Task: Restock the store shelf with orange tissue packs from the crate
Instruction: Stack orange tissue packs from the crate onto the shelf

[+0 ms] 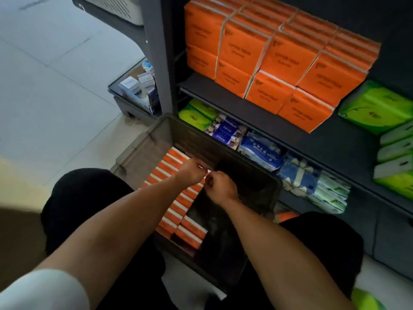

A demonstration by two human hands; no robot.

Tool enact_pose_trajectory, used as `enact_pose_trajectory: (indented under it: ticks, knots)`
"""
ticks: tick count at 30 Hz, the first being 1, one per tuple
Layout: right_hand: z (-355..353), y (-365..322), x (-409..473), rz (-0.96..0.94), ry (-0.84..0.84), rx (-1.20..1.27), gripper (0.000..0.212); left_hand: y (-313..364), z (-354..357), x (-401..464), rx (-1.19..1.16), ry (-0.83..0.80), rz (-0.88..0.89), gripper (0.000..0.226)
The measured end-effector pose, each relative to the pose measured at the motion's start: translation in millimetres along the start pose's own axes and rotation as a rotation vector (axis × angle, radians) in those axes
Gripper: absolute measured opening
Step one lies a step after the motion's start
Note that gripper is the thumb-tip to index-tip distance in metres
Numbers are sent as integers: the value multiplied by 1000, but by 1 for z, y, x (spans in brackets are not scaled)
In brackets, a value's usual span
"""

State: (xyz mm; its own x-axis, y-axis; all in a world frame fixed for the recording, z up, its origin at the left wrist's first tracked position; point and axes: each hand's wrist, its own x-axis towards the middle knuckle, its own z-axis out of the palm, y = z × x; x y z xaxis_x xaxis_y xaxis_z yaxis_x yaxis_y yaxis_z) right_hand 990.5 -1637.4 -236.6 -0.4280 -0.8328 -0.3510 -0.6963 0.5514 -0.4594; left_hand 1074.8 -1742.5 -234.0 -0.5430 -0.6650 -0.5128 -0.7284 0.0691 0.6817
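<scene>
Crate [156, 133], dark plastic, sits on the floor [55, 86] between the person's knees, right against the shelf unit [257, 113]. Left half of crate is filled with orange tissue packs [176, 211] standing on edge in rows, white stripes up; right half is bare dark bottom. Both hands are down inside the crate at the far end of the pack rows, almost touching each other. Left hand [192, 171] has its fingers curled down over the top edge of a pack, appears to be pinching it; right hand [220, 185] is curled too, thumb and fingertips closed on something small at the same spot, cannot tell whether it's the pack's wrap. Shelf above already carries stocked orange packs [268, 59], two high, several rows deep, front row near the shelf edge. Green tissue packs [377, 106] sit just right of them on the same level. Lower shelf holds green packs [196, 116], blue-and-white packs [261, 151] and pale green-white packs [330, 193]. Glass-topped display case [134, 86] with small boxes stands left of the shelf upright.
</scene>
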Motion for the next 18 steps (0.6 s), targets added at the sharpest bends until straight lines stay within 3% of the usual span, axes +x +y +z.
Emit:
enact_pose_trajectory:
  ticks: [5,10,14,18]
  knots:
    - [73,32,-17,160,-277,105,20,-40,19,3,352,-172,15,24]
    - [139,45,-33,261,-490,25,21,-69,34,4,483,-309,-16,31]
    - [159,52,-38,216,-647,-78,46,-88,38,7,518,-364,-56,33]
    - [173,62,-43,277,-680,-75,74,-91,39,13,491,-309,-99,40]
